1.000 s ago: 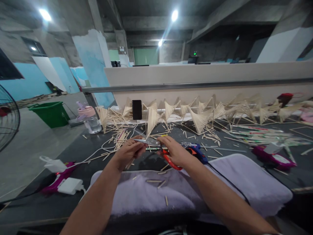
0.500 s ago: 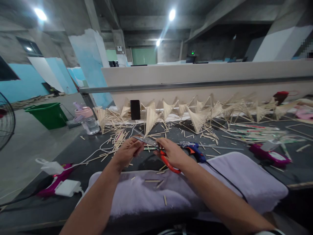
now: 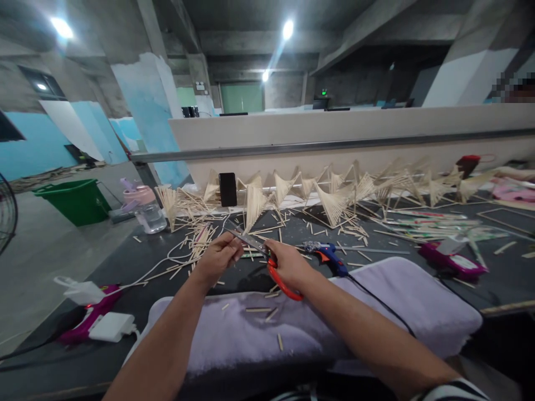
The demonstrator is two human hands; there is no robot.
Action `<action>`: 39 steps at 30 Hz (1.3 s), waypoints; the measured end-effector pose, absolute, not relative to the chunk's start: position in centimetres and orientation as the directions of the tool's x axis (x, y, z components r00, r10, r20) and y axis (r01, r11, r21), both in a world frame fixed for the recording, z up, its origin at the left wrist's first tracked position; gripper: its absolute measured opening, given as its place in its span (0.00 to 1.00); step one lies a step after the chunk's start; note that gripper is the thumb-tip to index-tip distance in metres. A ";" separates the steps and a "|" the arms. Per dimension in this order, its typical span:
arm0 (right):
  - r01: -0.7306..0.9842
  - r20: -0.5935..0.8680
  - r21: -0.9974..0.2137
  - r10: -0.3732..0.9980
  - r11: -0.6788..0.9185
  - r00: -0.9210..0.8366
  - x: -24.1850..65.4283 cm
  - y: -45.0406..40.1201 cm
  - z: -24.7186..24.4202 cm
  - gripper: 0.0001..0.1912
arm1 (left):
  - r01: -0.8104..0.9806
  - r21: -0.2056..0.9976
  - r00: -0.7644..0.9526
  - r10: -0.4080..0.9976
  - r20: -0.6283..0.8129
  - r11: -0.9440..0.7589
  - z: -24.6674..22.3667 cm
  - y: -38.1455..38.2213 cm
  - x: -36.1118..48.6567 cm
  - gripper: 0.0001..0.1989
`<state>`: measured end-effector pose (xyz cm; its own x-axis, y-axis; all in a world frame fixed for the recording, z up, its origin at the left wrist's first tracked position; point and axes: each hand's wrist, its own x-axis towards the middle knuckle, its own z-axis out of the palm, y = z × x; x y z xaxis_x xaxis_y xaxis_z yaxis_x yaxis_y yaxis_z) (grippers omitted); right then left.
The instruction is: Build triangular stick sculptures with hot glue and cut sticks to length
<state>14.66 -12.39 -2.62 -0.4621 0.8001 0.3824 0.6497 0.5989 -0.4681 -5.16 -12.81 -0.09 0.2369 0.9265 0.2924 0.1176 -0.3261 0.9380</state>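
Observation:
My right hand [image 3: 287,264] is closed round the red handles of a pair of scissors [image 3: 285,285]. The metal blades point up and left, reaching to the fingertips of my left hand [image 3: 218,257]. Thumb and fingers of that hand are pinched together beside the blade tips; whatever is between them is too small or hidden to make out. Just right of my right hand lies a blue glue gun [image 3: 333,259] with an orange trigger. Short cut pieces of thin wooden stick [image 3: 259,309] lie on the lilac towel [image 3: 376,289] under my forearms.
A row of twisted stick structures [image 3: 332,203] stands along the back, near a black phone [image 3: 228,189]. A water bottle [image 3: 146,211] is at left. Purple power strips [image 3: 90,317] with white plugs and cables sit left and right. Loose sticks [image 3: 203,236] litter the dark table [image 3: 137,267].
The view has shifted slightly, so most things sit a little further left. The scissor blades look closer together than before. Both hands keep nearly the same places.

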 end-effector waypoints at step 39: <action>0.731 0.381 -0.344 0.799 0.589 -0.465 15.2 -12.2 -2.9 0.13 | -0.091 0.996 0.338 0.940 0.035 -0.004 -0.2 -12.4 -5.3 0.13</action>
